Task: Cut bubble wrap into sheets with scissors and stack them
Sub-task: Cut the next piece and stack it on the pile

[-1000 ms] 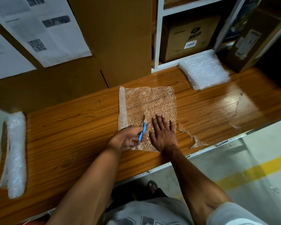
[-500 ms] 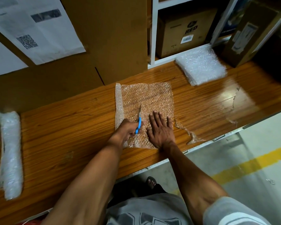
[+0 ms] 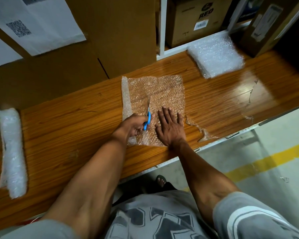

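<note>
Left hand [image 3: 134, 125] gripping scissors [image 3: 148, 116], mid-cut through bubble wrap [image 3: 155, 99]; right hand [image 3: 169, 127] flat, empty. Best kept taut, cut straight.

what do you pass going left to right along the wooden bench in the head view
bubble wrap roll → left hand → scissors → right hand → clear plastic scrap → stack of cut sheets

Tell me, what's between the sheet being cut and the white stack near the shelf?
Only bare wooden table between the sheet and stack, seen from the head camera.
</note>
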